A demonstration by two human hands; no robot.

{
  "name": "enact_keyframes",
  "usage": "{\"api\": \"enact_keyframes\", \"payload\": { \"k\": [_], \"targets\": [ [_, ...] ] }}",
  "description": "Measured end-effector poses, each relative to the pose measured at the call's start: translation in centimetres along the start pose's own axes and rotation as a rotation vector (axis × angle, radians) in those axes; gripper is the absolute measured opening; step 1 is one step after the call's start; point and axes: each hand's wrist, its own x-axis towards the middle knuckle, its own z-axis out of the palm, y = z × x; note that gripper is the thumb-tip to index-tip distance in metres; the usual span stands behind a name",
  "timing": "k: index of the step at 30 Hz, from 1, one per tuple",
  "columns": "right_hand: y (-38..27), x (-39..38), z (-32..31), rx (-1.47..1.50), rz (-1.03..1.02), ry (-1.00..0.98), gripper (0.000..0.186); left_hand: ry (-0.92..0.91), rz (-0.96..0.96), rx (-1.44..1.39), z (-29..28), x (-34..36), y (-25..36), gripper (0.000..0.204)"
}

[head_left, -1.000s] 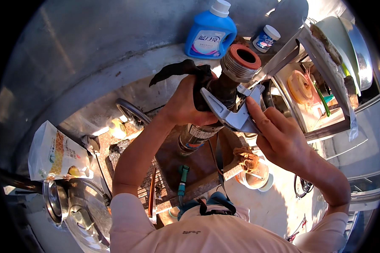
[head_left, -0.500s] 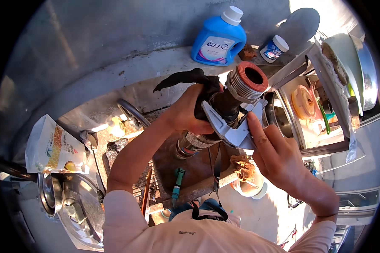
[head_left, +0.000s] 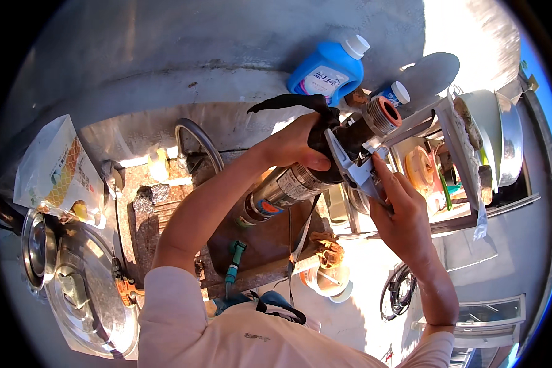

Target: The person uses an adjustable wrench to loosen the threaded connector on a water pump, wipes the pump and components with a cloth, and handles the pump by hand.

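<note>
My left hand [head_left: 302, 144] is wrapped round the upper part of a long metal cylinder, like a submersible pump [head_left: 282, 189], held tilted over a brown sink [head_left: 224, 230]. Its threaded outlet [head_left: 379, 116], with a reddish rim, points up and to the right. A strip of black cloth or rubber [head_left: 288, 103] sticks out by my left hand. With fingers closed on it, my right hand [head_left: 405, 218] holds a silver adjustable wrench [head_left: 357, 170], its jaws at the dark neck below the thread. Whether both jaws touch the neck, I cannot tell.
A curved metal faucet [head_left: 197, 138] rises behind the sink. Beyond stand a blue detergent bottle [head_left: 328, 72] and a small blue tub [head_left: 395, 93]. A framed rack with basins [head_left: 509, 138] is at the right, a pot lid [head_left: 95, 288] at lower left, a bucket [head_left: 325, 282] below.
The pump has tipped further over, showing more of its body, with its lower end toward the lower left. Both hands and the wrench have moved with it. The view has also shifted.
</note>
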Motion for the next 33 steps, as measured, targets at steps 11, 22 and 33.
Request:
{"api": "enact_keyframes", "payload": {
  "k": [11, 22, 33],
  "targets": [
    [-0.7, 0.0, 1.7, -0.247, 0.151, -0.019, 0.068, -0.102, 0.023, -0.125, 0.0, -0.7, 0.8, 0.075],
    [-0.4, 2.5, 3.3, -0.223, 0.232, 0.064, 0.066, -0.087, 0.194, -0.144, 0.1, 0.2, -1.2, 0.058],
    [-0.6, 3.0, 3.4, -0.256, 0.162, 0.071, 0.060, -0.051, 0.074, -0.020, -0.8, -1.0, -1.3, 0.098]
  ]
}}
